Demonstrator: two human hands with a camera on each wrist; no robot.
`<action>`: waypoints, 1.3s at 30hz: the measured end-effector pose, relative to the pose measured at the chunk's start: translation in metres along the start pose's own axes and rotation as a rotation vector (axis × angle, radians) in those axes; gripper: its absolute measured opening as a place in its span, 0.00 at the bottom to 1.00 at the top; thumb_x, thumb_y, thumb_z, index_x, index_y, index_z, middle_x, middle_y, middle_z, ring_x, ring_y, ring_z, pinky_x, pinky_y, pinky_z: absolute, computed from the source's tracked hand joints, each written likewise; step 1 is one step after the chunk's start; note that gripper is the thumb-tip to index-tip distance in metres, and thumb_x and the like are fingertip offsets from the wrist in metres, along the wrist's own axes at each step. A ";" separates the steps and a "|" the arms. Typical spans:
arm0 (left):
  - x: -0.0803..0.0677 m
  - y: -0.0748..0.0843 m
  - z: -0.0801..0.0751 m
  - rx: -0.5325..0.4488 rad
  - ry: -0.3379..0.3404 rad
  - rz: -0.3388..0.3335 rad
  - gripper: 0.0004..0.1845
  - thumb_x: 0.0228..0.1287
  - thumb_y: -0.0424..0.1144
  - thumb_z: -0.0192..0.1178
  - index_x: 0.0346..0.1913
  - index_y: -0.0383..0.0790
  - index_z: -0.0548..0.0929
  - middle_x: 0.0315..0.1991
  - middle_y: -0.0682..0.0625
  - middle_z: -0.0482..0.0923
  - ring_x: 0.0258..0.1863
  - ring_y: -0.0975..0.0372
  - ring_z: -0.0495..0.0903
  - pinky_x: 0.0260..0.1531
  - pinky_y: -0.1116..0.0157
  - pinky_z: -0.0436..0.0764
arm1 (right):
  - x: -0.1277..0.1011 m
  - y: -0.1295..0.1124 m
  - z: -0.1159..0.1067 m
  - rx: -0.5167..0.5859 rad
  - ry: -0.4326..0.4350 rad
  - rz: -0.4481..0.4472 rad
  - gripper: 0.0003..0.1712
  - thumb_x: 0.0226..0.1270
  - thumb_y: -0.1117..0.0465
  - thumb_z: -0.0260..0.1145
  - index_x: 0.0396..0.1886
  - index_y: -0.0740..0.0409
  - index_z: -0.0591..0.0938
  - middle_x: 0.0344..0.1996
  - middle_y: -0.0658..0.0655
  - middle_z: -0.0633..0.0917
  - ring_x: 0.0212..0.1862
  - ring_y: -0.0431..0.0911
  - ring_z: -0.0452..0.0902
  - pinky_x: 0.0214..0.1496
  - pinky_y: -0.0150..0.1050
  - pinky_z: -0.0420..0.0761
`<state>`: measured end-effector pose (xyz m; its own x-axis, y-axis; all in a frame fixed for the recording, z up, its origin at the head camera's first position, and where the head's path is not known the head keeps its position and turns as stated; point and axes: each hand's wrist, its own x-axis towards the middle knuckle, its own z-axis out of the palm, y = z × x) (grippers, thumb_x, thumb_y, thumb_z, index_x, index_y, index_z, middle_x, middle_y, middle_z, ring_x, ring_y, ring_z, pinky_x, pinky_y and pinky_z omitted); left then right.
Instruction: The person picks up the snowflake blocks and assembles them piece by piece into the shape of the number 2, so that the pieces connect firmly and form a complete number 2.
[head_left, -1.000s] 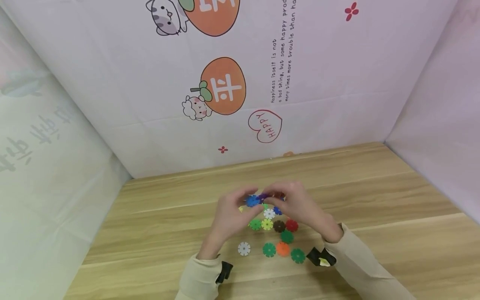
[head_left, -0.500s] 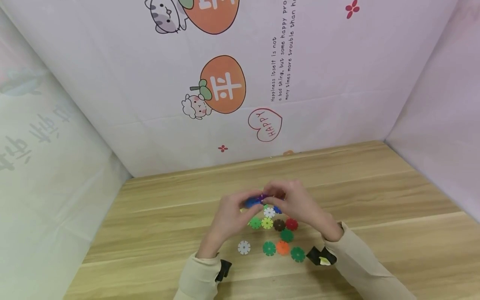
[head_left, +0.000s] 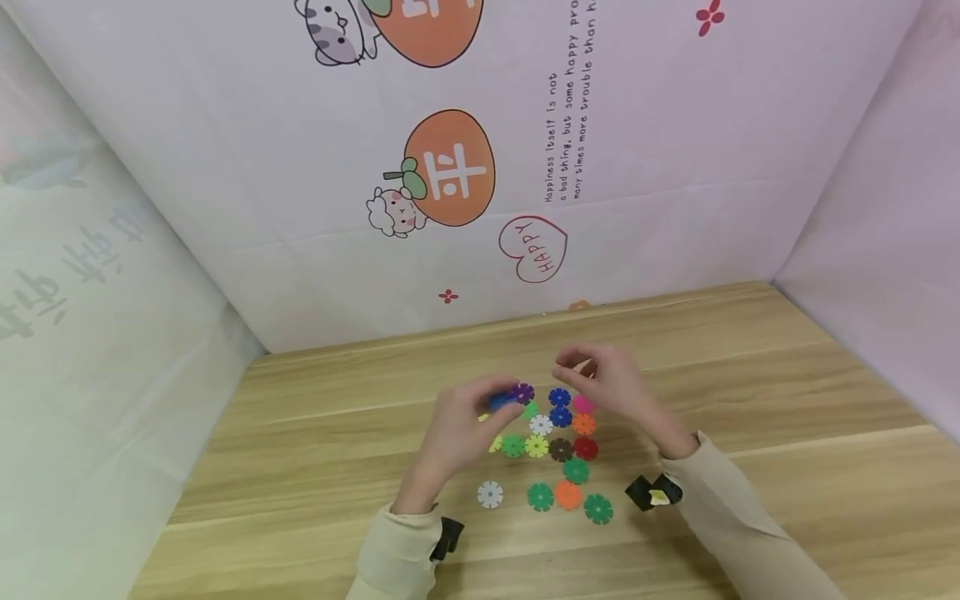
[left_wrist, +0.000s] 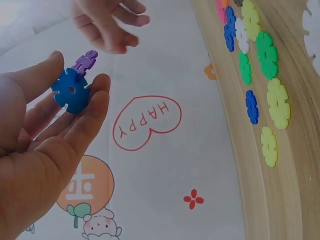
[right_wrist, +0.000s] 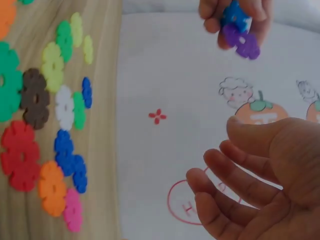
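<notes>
Blue disc (left_wrist: 71, 90) with a purple disc (left_wrist: 84, 62) slotted on its far edge sits pinched in the left hand (head_left: 457, 429) above the desk (head_left: 750, 392), just left of the right hand (head_left: 607, 385), whose fingers are relaxed and hold nothing.

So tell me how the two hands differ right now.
The left hand pinches a blue disc joined to a purple disc; the right hand holds nothing. The left hand's fingers curl round the discs; the right hand's are loosely open. Both hover above the table.
</notes>
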<state>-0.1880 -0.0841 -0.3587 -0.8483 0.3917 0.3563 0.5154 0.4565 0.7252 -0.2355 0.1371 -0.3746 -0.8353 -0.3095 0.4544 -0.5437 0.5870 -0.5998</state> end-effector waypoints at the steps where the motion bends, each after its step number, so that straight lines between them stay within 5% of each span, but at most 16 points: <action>1: 0.000 0.000 0.000 -0.006 -0.001 -0.002 0.17 0.59 0.41 0.60 0.50 0.39 0.78 0.44 0.50 0.80 0.39 0.67 0.80 0.38 0.75 0.78 | 0.000 0.004 0.000 -0.009 -0.023 0.025 0.05 0.55 0.62 0.67 0.31 0.58 0.82 0.28 0.53 0.83 0.26 0.42 0.77 0.28 0.32 0.78; 10: 0.000 0.000 -0.001 -0.035 -0.010 -0.030 0.17 0.57 0.38 0.61 0.50 0.39 0.78 0.44 0.49 0.80 0.39 0.66 0.80 0.38 0.73 0.78 | -0.006 0.030 0.003 -0.085 -0.300 0.249 0.15 0.56 0.61 0.65 0.43 0.63 0.79 0.41 0.65 0.79 0.35 0.50 0.77 0.35 0.42 0.79; 14: -0.001 0.000 -0.001 -0.030 -0.016 -0.039 0.17 0.57 0.38 0.61 0.50 0.40 0.77 0.44 0.49 0.80 0.39 0.67 0.79 0.39 0.73 0.78 | -0.009 0.042 0.009 -0.146 -0.373 0.282 0.19 0.56 0.59 0.65 0.46 0.63 0.78 0.40 0.63 0.79 0.42 0.54 0.75 0.40 0.47 0.78; 21: -0.001 -0.001 -0.001 -0.037 -0.015 -0.030 0.18 0.56 0.39 0.62 0.50 0.40 0.77 0.44 0.50 0.80 0.39 0.67 0.79 0.39 0.72 0.78 | -0.011 0.052 0.014 -0.224 -0.375 0.242 0.19 0.53 0.58 0.68 0.43 0.63 0.78 0.29 0.56 0.78 0.32 0.47 0.71 0.34 0.43 0.75; 30: -0.001 0.000 -0.002 -0.061 -0.018 -0.032 0.18 0.56 0.39 0.62 0.50 0.40 0.77 0.44 0.50 0.80 0.40 0.66 0.79 0.40 0.72 0.78 | -0.010 0.053 0.015 -0.255 -0.358 0.216 0.10 0.52 0.61 0.68 0.34 0.61 0.81 0.27 0.55 0.78 0.31 0.46 0.69 0.34 0.42 0.73; 39: -0.001 0.000 -0.002 -0.046 -0.022 -0.034 0.17 0.57 0.40 0.61 0.50 0.42 0.77 0.44 0.51 0.80 0.40 0.67 0.79 0.40 0.74 0.77 | -0.011 0.052 0.017 -0.198 -0.344 0.303 0.10 0.48 0.66 0.69 0.27 0.60 0.74 0.24 0.55 0.75 0.28 0.46 0.69 0.26 0.36 0.71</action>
<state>-0.1870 -0.0861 -0.3576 -0.8621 0.3946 0.3179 0.4796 0.4330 0.7632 -0.2557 0.1580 -0.4217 -0.9499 -0.3122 0.0152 -0.2742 0.8090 -0.5200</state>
